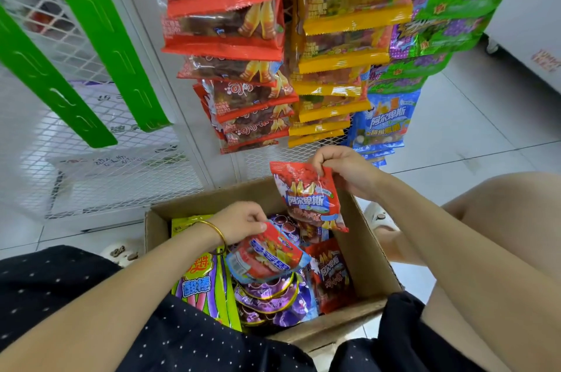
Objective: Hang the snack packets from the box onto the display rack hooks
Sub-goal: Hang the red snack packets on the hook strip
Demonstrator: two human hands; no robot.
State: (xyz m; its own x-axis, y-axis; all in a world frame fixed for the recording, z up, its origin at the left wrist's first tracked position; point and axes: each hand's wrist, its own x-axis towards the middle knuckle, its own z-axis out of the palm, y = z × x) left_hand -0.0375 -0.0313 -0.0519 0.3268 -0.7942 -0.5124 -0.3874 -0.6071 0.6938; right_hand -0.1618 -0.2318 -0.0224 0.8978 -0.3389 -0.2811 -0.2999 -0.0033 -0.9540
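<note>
Right hand (343, 171): fingers curled, pinching the top corner of a red packet (312, 198). The packet hangs free above the far side of the box (364, 250), below the lowest hanging stock and touching no hook.

Left hand (243, 221): fingertips pinching the upper edge of a second packet (267, 256), also red with blue print. It is tilted and lies over the box contents. A gold bangle (217, 230) sits on that wrist.

Box: brown cardboard, open at the top, standing on the tiled floor (485, 135) between the person's knees. Inside are purple packets (273, 302) in the middle, green packets (206, 283) on the left and one more red one (331, 277) upright against the right wall.

Rack (261, 159): white mesh, directly beyond the box. Hanging columns from left to right are red stock (230, 38), yellow stock (343, 38) and green-purple stock (440, 22), with blue stock (385, 119) beneath the last. The hooks are hidden behind the packets.

Left of the rack, two green bars (100, 31) slant across a white mesh panel (106, 177).
</note>
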